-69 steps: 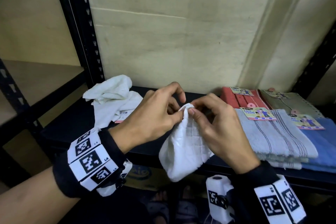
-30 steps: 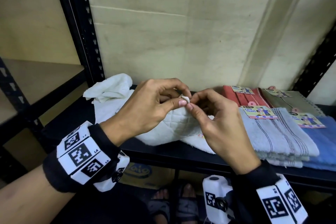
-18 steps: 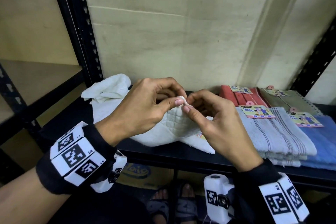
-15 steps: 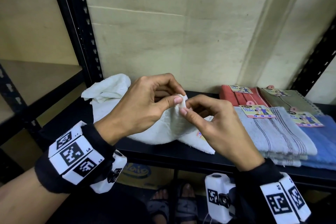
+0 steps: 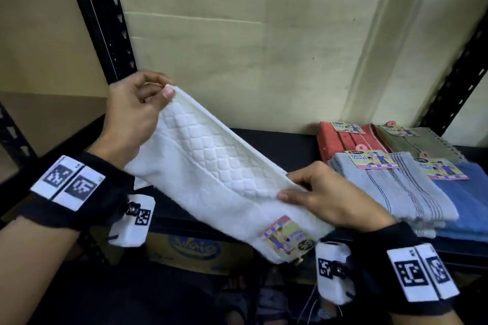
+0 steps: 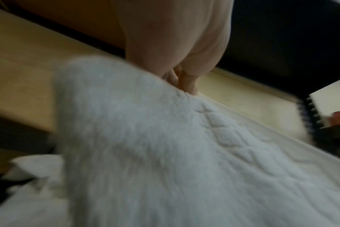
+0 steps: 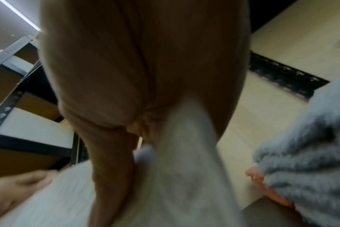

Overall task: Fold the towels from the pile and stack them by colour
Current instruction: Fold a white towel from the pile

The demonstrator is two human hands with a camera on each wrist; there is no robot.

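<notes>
A white towel with a quilted band and a paper label is stretched in the air above the black shelf. My left hand pinches its upper left corner, and my right hand pinches the opposite corner lower right. The left wrist view shows my fingers clamped on the white towel. In the right wrist view the white towel runs out of my pinching fingers. More white cloth lies below at the left. Folded towels sit at the right: red, olive, grey and blue.
A black perforated upright stands behind my left hand, another upright at the far right. A cardboard box sits below the shelf. The wall lies close behind the shelf.
My hands have moved apart from a shared pinch at the middle. The left went up and left, the right down and right, and the towel is now pulled out flat between them.
</notes>
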